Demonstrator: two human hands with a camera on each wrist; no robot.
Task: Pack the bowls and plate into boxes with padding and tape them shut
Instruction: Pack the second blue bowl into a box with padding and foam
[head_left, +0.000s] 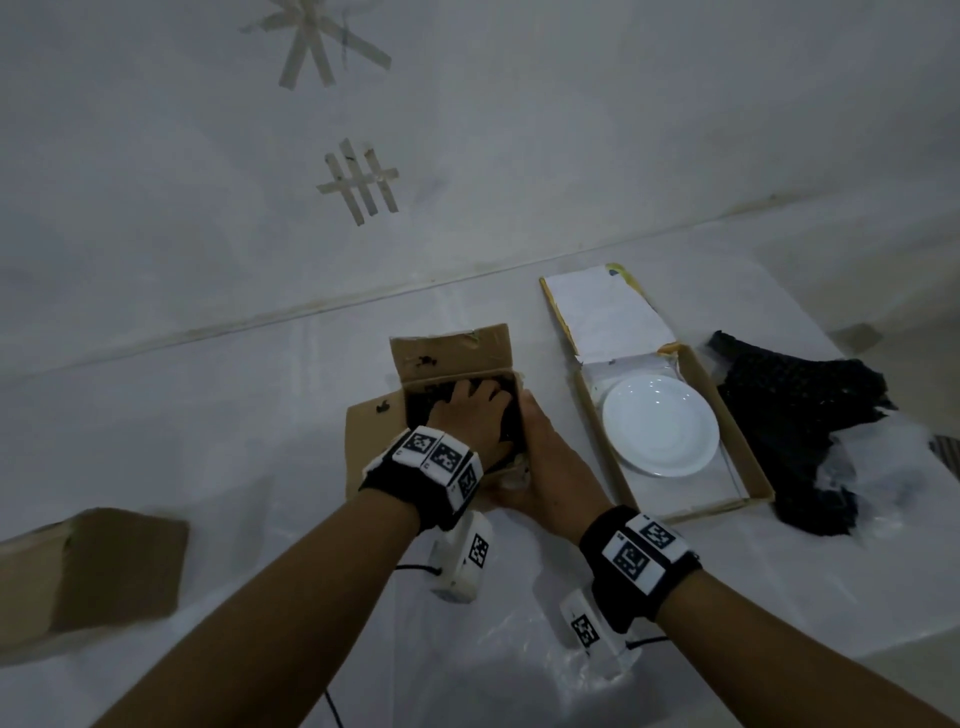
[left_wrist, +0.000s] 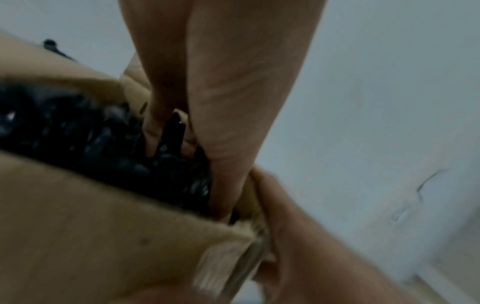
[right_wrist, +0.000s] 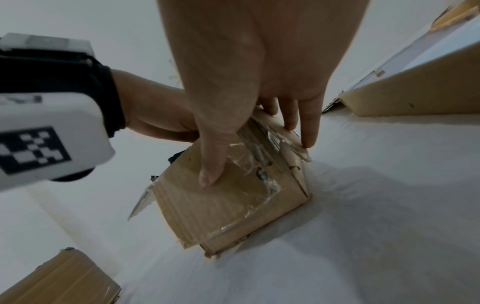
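Observation:
A small cardboard box (head_left: 452, 353) stands mid-table with its flaps open and black bubble padding (head_left: 421, 408) inside. My left hand (head_left: 467, 410) reaches into it, fingers spread and pressing down on the padding (left_wrist: 78, 131). My right hand (head_left: 545, 457) grips the box's near right corner, thumb on the near face (right_wrist: 221, 205) and fingers on the right side. A white plate (head_left: 660, 426) lies in an open flat box (head_left: 746, 452) to the right. No bowl is visible; the padding covers whatever is in the small box.
A loose heap of black padding (head_left: 795, 405) lies right of the flat box, with clear plastic (head_left: 872, 467) beside it. A closed brown box (head_left: 88, 566) sits at the near left. A white sheet covers the table; the wall is just behind.

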